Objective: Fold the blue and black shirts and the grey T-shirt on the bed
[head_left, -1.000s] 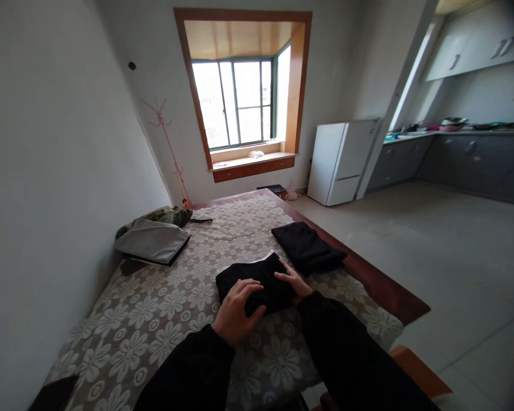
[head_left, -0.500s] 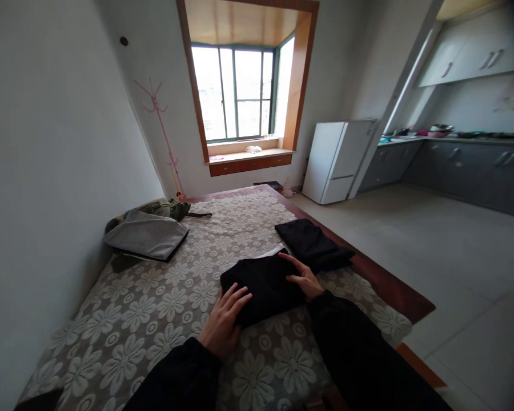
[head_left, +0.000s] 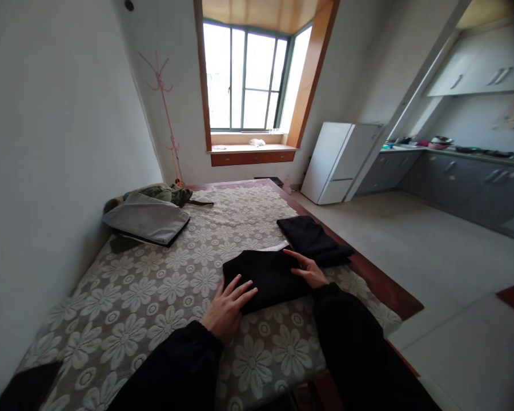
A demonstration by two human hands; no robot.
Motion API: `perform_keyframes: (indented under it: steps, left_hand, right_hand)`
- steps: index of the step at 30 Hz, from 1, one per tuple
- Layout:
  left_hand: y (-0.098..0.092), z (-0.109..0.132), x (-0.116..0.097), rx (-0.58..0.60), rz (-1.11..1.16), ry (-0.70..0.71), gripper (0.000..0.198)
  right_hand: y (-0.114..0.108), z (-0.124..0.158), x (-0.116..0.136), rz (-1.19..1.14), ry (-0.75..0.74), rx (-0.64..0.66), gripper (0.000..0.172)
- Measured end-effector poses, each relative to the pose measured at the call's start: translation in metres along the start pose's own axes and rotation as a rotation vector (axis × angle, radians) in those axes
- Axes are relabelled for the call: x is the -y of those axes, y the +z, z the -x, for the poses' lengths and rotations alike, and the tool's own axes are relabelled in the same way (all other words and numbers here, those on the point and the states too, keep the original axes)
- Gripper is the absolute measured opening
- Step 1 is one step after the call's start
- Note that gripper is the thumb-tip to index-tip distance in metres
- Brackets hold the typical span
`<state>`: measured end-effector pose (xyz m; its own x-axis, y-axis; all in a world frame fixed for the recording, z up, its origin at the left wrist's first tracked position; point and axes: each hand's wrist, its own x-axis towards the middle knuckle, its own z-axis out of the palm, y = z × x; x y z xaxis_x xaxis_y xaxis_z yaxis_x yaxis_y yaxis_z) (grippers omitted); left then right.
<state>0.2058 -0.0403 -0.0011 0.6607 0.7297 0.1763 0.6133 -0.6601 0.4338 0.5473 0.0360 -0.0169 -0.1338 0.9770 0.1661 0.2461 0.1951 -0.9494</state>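
A folded black garment [head_left: 268, 277] lies on the flower-patterned bed cover [head_left: 163, 285] in front of me. My left hand [head_left: 228, 308] rests flat at its near left corner, fingers spread and stretched onto the cloth. My right hand [head_left: 309, 269] lies open on its right edge, fingers pointing left. Both arms are in black sleeves. A second folded black garment [head_left: 312, 240] sits just beyond, near the bed's right edge.
A grey folded piece [head_left: 148, 221] and an olive bundle [head_left: 167, 193] lie at the bed's far left by the wall. The wooden bed edge [head_left: 381, 288] runs along the right. A white fridge [head_left: 336, 162], kitchen counter [head_left: 462, 171] and window [head_left: 248, 80] stand beyond.
My left hand slid from on top of the garment to its near left corner and flattened out. The right hand shifted slightly to the right edge. The view tilted.
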Motion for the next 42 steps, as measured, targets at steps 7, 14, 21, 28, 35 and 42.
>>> perform_keyframes:
  steps: [7,14,21,28,35,42]
  left_hand:
    - [0.004,-0.001,0.003,0.012,0.008,0.015,0.092]
    - [-0.002,-0.001,-0.001,0.008,0.041,0.001,0.09]
    - [0.001,0.001,-0.001,-0.033,0.013,0.041,0.082]
    - [0.0,0.004,0.004,-0.227,0.049,0.055,0.048]
    - [-0.003,0.006,-0.002,-0.278,0.048,-0.02,0.024]
    - [-0.004,0.006,-0.001,-0.216,0.075,0.024,0.035]
  right_hand:
    - [-0.014,0.003,-0.004,-0.077,0.049,0.112,0.072]
    - [-0.02,0.004,-0.004,-0.043,0.099,0.091,0.07]
    - [-0.028,-0.001,-0.01,-0.091,0.148,0.149,0.065]
    - [-0.034,0.008,-0.021,0.013,0.064,0.055,0.07]
    - [-0.032,0.011,-0.034,0.047,0.032,0.064,0.072]
    - [-0.03,0.016,-0.034,0.157,0.001,0.004,0.07]
